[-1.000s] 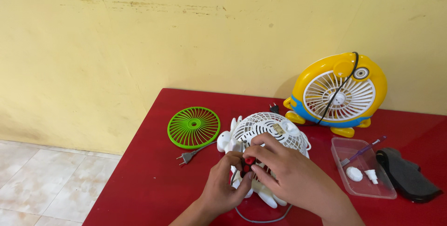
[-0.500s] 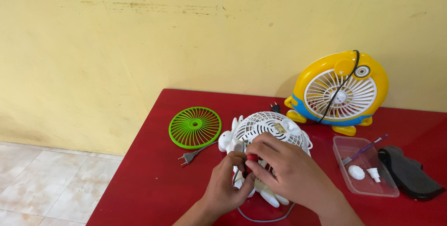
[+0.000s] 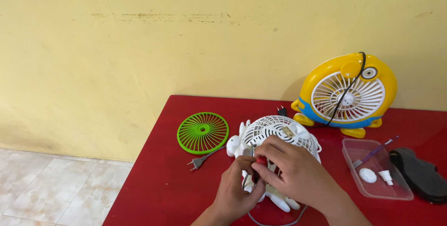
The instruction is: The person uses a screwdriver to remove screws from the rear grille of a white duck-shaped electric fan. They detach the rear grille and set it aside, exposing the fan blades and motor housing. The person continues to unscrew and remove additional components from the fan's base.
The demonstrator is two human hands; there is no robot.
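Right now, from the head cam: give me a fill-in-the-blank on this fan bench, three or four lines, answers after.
1. Both hands, left hand and right hand, work on the ____ fan housing.
2. The loose round grille left of it is ____.
3. The tool handle pinched in the fingers is ____.
4. A black cord drapes over the ____ fan by the wall.

Missing words: white; green; red; yellow
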